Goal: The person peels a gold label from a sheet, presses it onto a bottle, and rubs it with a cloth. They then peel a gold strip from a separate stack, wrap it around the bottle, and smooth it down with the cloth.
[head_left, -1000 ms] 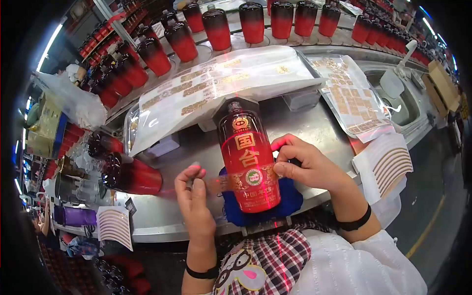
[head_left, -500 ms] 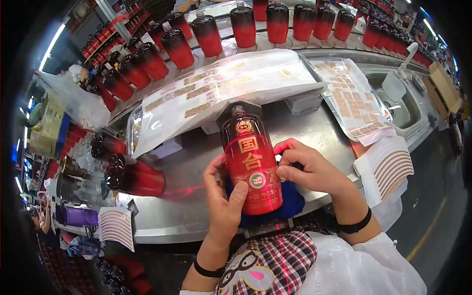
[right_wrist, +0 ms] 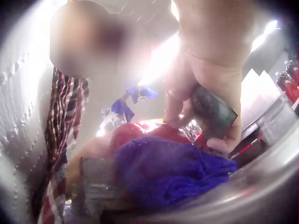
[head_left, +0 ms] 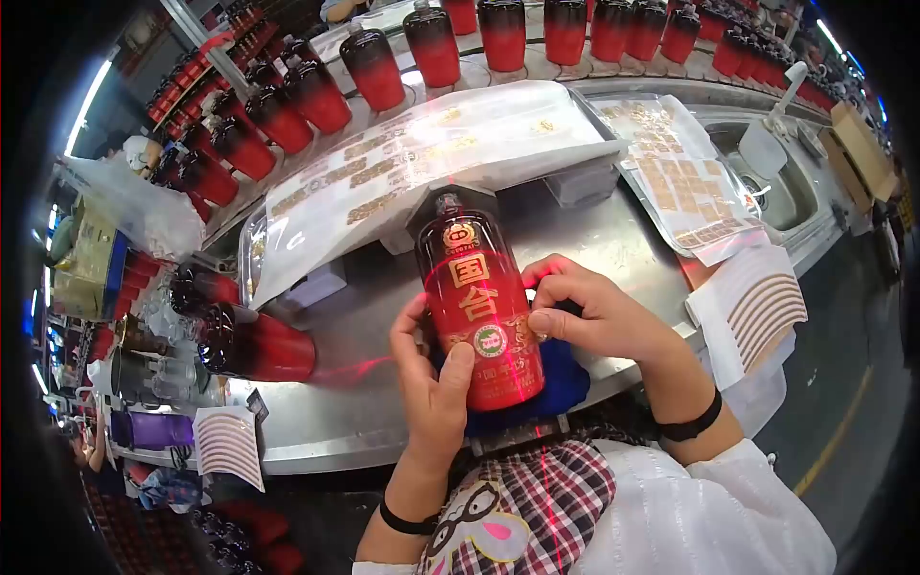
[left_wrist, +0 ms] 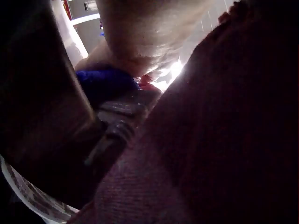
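A black-to-red bottle (head_left: 479,297) with gold characters and a round green-white emblem lies tilted on a blue cloth (head_left: 567,383), its neck away from the body. My left hand (head_left: 429,388) grips its left side, thumb on the front by the gold band. At the right edge, my right hand (head_left: 599,311) has curled fingers, with thumb and index fingertips touching the gold band (head_left: 522,335). In the right wrist view, that hand (right_wrist: 210,70) holds a dark, glossy object (right_wrist: 212,109) above the blue cloth (right_wrist: 173,170). The left wrist view is mostly dark.
A paper-lined tray (head_left: 383,172) of gold decals stands behind the bottle, another tray (head_left: 680,192) at right beside a sink (head_left: 791,196). Two bottles (head_left: 273,345) lie at left. Strip sheets (head_left: 752,311) hang at the right edge. Upright bottles (head_left: 503,38) line the back.
My left hand has moved right from the free end of a translucent gold-patterned strip onto the bottle's side. That strip no longer stretches out to the left. Back-row bottles have shifted right.
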{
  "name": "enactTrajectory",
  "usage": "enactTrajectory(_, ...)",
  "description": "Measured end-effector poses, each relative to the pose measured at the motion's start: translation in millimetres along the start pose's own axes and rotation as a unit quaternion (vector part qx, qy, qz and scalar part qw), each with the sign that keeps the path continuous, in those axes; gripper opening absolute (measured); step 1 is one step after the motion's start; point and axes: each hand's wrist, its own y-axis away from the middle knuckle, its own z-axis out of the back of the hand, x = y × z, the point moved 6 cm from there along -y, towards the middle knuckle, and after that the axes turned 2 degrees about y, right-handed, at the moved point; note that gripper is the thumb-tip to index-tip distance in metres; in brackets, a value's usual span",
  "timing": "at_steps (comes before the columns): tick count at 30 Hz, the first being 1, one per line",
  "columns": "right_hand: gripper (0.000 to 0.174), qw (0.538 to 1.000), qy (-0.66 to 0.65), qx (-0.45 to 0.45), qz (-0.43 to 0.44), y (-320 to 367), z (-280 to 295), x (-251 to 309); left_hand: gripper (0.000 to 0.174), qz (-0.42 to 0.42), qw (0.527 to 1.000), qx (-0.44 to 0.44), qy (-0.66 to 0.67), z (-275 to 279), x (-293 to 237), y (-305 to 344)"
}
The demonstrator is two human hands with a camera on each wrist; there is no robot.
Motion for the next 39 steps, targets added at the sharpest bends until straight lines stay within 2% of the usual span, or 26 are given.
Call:
enactTrajectory(3,0.015,1.0,0.01,0.005,0.018,-1,0,-2,0.06,0.0,1.0,-0.006,0.007,-1,0,0)
enactTrajectory(6,0.011,0.999,-0.031,-0.03,-0.015,2,6,-7,0.059,0.0,1.0,-0.008,-0.007,0,1,0)
enactTrajectory(7,0.015,0.993,0.061,-0.095,0.017,6,13,-1,0.059,0.006,1.0,-0.007,-0.009,-1,1,0)
enactTrajectory(9,0.026,0.942,0.243,-0.216,0.082,18,19,15,0.058,0.017,1.0,-0.009,-0.011,0,1,0)
enactTrajectory(10,0.042,0.943,0.233,-0.203,0.121,25,14,28,0.063,0.016,1.0,-0.008,-0.005,1,3,0)
enactTrajectory(12,0.051,0.942,0.243,-0.133,0.19,30,-8,51,0.074,0.017,1.0,-0.007,0.006,5,8,1)
enactTrajectory(13,0.056,0.937,0.249,-0.099,0.225,32,-18,58,0.082,-0.009,0.999,0.029,0.021,3,5,2)
enactTrajectory(14,0.066,0.935,0.253,-0.083,0.236,33,-22,54,0.09,-0.035,0.997,0.065,0.036,3,1,6)
enactTrajectory(15,0.07,0.937,0.255,-0.074,0.227,34,-24,51,0.099,-0.062,0.992,0.101,0.051,5,-2,10)
enactTrajectory(16,0.071,0.937,0.256,-0.074,0.225,34,-25,47,0.118,-0.073,0.988,0.118,-0.073,14,3,16)
enactTrajectory(18,0.075,0.938,0.257,-0.07,0.22,36,-26,43,0.118,-0.086,0.948,0.148,-0.267,21,10,24)
enactTrajectory(19,0.076,0.938,0.26,-0.068,0.22,36,-27,43,0.118,-0.09,0.914,0.16,-0.361,22,13,28)
enactTrajectory(20,0.077,0.936,0.266,-0.068,0.221,35,-27,43,0.116,-0.108,0.925,0.121,-0.344,27,15,25)
enactTrajectory(23,0.079,0.939,0.26,-0.077,0.213,37,-26,40,0.11,-0.233,0.819,0.133,-0.507,16,-21,28)
enactTrajectory(26,0.079,0.932,0.284,-0.069,0.216,38,-28,38,0.096,-0.182,0.878,0.143,-0.419,14,-31,23)
enactTrajectory(27,0.077,0.93,0.292,-0.065,0.214,37,-28,38,0.091,-0.138,0.946,0.12,-0.266,18,-21,17)
enactTrajectory(28,0.076,0.929,0.298,-0.062,0.211,36,-29,39,0.086,-0.089,0.986,0.093,-0.106,20,-2,11)
enactTrajectory(29,0.075,0.928,0.304,-0.056,0.206,37,-30,40,0.081,-0.035,0.996,0.062,0.058,23,12,8)
enactTrajectory(30,0.073,0.929,0.303,-0.054,0.206,37,-31,40,0.071,0.01,0.994,0.047,0.099,22,14,6)
enactTrajectory(34,0.073,0.928,0.309,-0.039,0.203,37,-31,37,0.068,0.004,0.998,0.06,0.005,11,17,2)
enactTrajectory(39,0.071,0.931,0.3,-0.042,0.202,37,-33,35,0.068,0.011,0.998,0.054,0.03,10,16,4)
